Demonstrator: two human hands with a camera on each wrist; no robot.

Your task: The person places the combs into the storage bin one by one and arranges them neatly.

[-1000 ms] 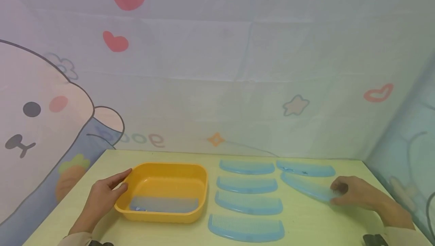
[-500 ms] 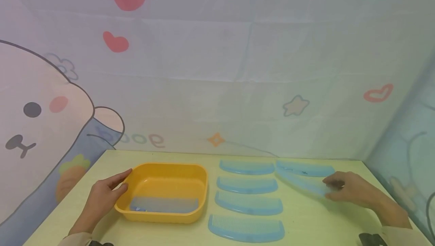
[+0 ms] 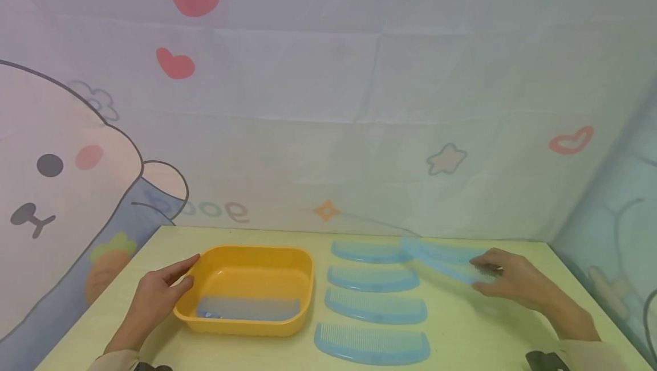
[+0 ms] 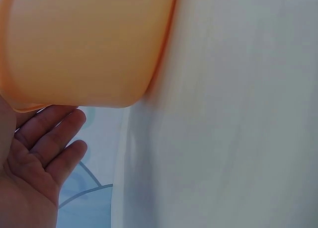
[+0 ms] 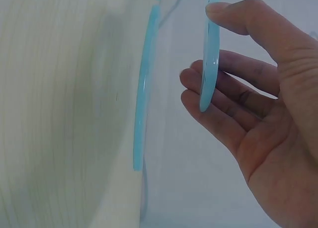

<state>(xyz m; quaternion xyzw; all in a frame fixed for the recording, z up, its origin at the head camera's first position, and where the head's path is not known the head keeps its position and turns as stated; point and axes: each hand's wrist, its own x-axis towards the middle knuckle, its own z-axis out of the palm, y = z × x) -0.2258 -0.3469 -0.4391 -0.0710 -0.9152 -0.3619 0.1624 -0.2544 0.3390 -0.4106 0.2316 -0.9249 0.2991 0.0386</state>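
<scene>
At four o'clock in the head view, raised above the table (image 3: pixel 477 337), is a translucent pale blue comb (image 3: pixel 442 266) with a smooth, rounded spine. Its long axis runs from ten o'clock, the free end, to four o'clock, the end in the right hand (image 3: pixel 518 284), whose thumb and fingers are clamped on it. Its teeth are blurred (the right wrist view shows it nearly edge-on), fingers cover the gripped end, and that view's top edge cuts the comb off. Under its outline lies a second comb (image 5: pixel 143 94), partly covered in the head view. Between five and six o'clock, four more combs (image 3: pixel 372 355) lie in a column, each roughly nine to three. At seven o'clock a yellow tray (image 3: pixel 246 328) holds a greyish-blue comb (image 3: pixel 251 309), also nine to three; the small decoration on it is hard to make out. At eight, the left hand (image 3: pixel 156 297) touches the tray's nine-o'clock end, thumb and fingers apart, some partly hidden by the tray in the left wrist view.
</scene>
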